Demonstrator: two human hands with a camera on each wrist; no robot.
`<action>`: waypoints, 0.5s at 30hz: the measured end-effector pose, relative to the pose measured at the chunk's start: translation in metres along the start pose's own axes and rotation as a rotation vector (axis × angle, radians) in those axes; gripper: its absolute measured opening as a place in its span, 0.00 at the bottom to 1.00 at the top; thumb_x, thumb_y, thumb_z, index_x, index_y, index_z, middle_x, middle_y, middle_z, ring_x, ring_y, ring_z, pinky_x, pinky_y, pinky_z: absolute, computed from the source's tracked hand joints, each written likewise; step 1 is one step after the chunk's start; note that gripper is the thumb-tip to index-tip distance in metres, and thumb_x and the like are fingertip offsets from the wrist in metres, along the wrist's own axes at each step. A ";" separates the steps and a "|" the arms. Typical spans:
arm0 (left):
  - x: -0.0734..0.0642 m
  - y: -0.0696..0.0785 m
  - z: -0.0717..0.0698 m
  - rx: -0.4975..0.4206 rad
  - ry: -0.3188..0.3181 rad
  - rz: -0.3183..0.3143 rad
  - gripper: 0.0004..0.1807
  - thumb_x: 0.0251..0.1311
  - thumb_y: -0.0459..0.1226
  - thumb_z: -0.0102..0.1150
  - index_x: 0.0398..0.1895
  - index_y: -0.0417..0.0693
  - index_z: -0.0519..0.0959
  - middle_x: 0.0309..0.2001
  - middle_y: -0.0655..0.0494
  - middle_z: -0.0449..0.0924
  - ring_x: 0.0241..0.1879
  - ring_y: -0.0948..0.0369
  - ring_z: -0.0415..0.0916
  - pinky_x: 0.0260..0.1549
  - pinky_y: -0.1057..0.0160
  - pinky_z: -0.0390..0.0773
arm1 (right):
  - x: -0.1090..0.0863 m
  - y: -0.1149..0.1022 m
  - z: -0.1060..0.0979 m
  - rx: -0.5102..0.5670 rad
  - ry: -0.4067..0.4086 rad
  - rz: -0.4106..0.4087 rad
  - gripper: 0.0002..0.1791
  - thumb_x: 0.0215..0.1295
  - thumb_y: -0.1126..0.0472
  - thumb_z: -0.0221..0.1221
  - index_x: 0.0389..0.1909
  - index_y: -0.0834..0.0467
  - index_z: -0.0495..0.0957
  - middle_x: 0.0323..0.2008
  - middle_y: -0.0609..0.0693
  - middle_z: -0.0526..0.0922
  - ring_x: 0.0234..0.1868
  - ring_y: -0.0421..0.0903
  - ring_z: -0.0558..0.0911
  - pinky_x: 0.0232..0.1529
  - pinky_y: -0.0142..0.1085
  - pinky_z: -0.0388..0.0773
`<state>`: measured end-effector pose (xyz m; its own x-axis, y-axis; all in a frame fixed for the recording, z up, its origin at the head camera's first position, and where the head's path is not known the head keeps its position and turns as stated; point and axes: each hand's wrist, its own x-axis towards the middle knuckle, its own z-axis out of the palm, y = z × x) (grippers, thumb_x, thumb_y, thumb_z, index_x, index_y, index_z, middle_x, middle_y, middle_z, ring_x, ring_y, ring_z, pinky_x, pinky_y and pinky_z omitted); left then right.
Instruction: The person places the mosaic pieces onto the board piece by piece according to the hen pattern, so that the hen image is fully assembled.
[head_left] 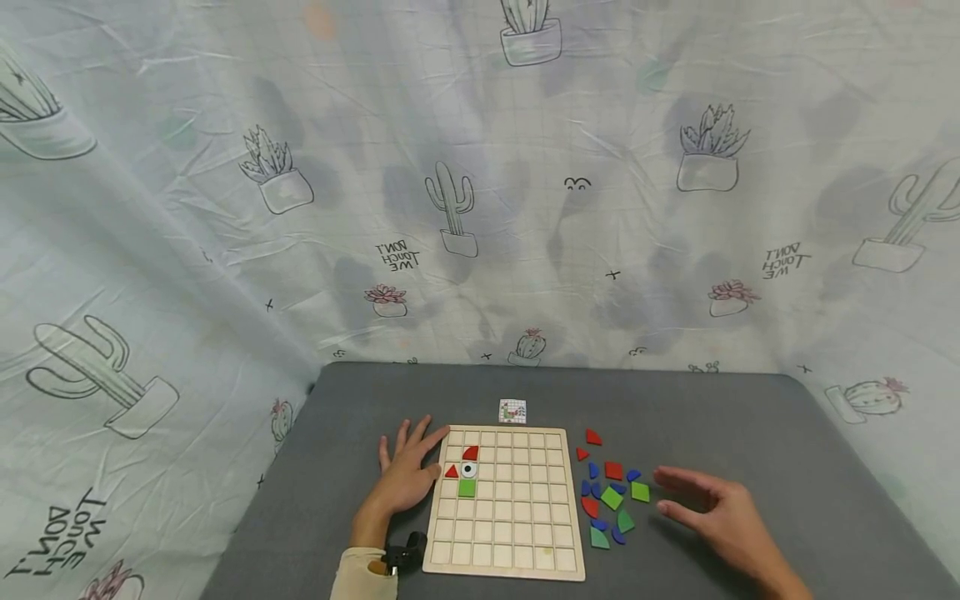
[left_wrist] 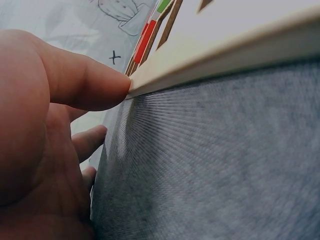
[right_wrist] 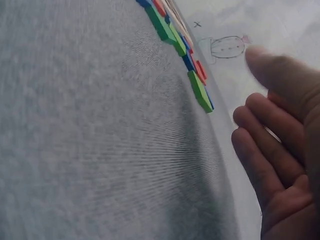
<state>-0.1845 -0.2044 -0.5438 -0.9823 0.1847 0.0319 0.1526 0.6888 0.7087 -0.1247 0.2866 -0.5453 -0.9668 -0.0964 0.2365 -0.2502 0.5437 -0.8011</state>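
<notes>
A wooden grid board lies on the grey table. In its upper left cells sit a red quarter-round piece, a red triangle, a white eye piece and a green square. My left hand is spread at the board's left edge, thumb and index fingertip against the rim; the left wrist view shows the thumb at that edge. To the right of the loose pieces, my right hand hovers with thumb and fingers apart and nothing between them. Nearest to it is a light green square.
Right of the board lie several loose pieces, among them a red square, a green triangle and blue rounded pieces. A small pattern card lies behind the board. A printed curtain hangs behind the table.
</notes>
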 end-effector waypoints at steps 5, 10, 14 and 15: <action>0.000 -0.001 -0.001 -0.001 -0.004 -0.002 0.35 0.72 0.29 0.59 0.82 0.53 0.73 0.88 0.39 0.54 0.88 0.32 0.33 0.78 0.24 0.17 | 0.004 0.004 0.007 -0.059 0.003 -0.005 0.25 0.58 0.57 0.81 0.57 0.55 0.90 0.50 0.51 0.95 0.49 0.28 0.89 0.46 0.20 0.85; 0.001 -0.002 -0.001 0.005 -0.005 0.000 0.35 0.71 0.30 0.60 0.82 0.54 0.73 0.88 0.39 0.53 0.88 0.32 0.33 0.78 0.24 0.18 | 0.010 0.002 0.013 -0.111 -0.005 0.023 0.26 0.58 0.53 0.82 0.57 0.53 0.91 0.51 0.47 0.95 0.49 0.30 0.90 0.47 0.23 0.86; 0.001 -0.003 -0.001 0.000 -0.010 -0.001 0.35 0.71 0.30 0.59 0.82 0.54 0.74 0.88 0.39 0.53 0.88 0.32 0.33 0.78 0.24 0.18 | 0.013 -0.001 0.015 -0.167 -0.008 0.037 0.24 0.57 0.54 0.82 0.56 0.51 0.91 0.50 0.45 0.95 0.48 0.32 0.91 0.46 0.27 0.88; 0.002 -0.002 -0.001 0.002 -0.010 0.000 0.35 0.72 0.30 0.59 0.82 0.54 0.74 0.88 0.39 0.53 0.88 0.32 0.33 0.78 0.24 0.18 | 0.013 -0.002 0.016 -0.180 -0.009 0.032 0.24 0.57 0.55 0.83 0.55 0.51 0.91 0.49 0.45 0.95 0.47 0.32 0.91 0.46 0.29 0.88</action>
<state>-0.1864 -0.2065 -0.5449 -0.9812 0.1915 0.0249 0.1527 0.6901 0.7074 -0.1372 0.2713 -0.5493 -0.9746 -0.0837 0.2075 -0.2073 0.6867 -0.6968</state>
